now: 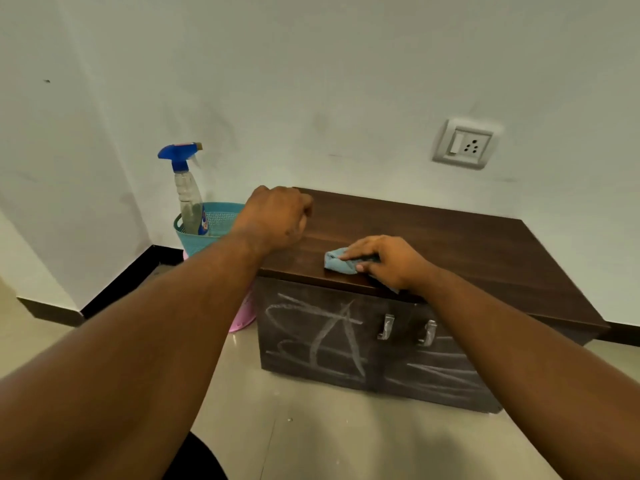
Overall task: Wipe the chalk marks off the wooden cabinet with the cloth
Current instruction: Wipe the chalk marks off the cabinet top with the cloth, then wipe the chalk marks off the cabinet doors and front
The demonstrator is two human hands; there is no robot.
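A low dark wooden cabinet (pixel 450 244) stands against the white wall. White chalk marks (pixel 332 337) cover its two front doors, including a triangle shape on the left door. My right hand (pixel 388 261) presses a folded blue cloth (pixel 337 260) flat on the cabinet top near the front edge. My left hand (pixel 277 216) rests as a closed fist on the top's back left corner, holding nothing that I can see.
A spray bottle (pixel 188 192) with a blue trigger stands in a teal basket (pixel 214 220) left of the cabinet, above a pink basket (pixel 242 317). Two metal door handles (pixel 386 327) stick out in front. A wall socket (pixel 465 143) sits above. The floor is beige tile.
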